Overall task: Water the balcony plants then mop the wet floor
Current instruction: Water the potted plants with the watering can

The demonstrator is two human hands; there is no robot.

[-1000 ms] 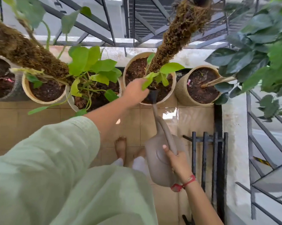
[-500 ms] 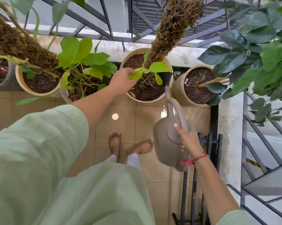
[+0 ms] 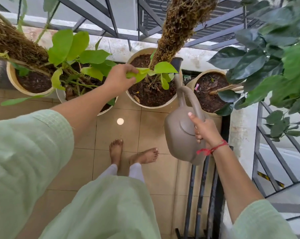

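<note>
The right hand is gripping the can by its handle, having swung the spout to the pot's right rim; the left hand is pinching a leaf aside, so watering is probably continuing.

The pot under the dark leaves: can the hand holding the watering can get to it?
Probably yes. The right hand grips the watering can just beside that pot, nothing between them; only some dark leaves hang over its right side.

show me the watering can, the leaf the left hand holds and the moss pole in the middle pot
watering can (image 3: 178, 135), head view, side of its body
leaf (image 3: 143, 73), head view, its bare blade
moss pole (image 3: 178, 28), head view, mid shaft
</note>
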